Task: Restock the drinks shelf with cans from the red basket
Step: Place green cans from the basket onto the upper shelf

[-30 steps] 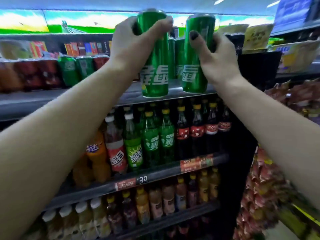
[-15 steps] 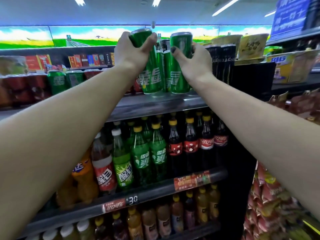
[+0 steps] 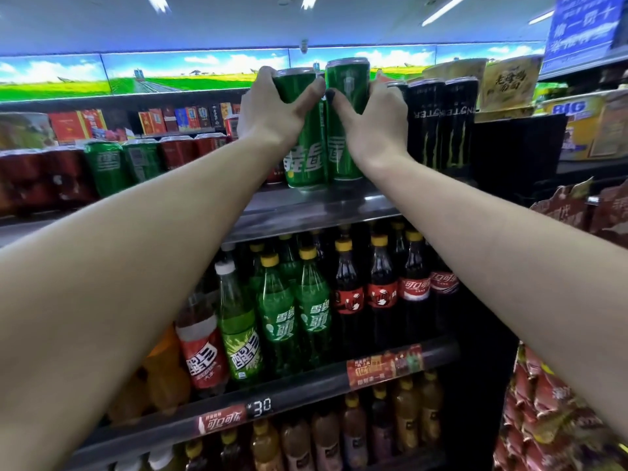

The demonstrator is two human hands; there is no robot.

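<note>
**Two green cans gripped at the top shelf**

The left hand [image 3: 272,120] wraps its grip round the upper half of a tall green can [image 3: 303,158], thumb across the front and fingers behind. The right hand [image 3: 370,120] grasps a second green can [image 3: 345,96] the same way, its dark-nailed thumb on the front. Both cans stand upright, side by side and touching, with their bases at the metal top shelf [image 3: 306,209]. Black cans [image 3: 441,124] stand just to their right; bottles [image 3: 306,300] fill the shelf below.
</note>
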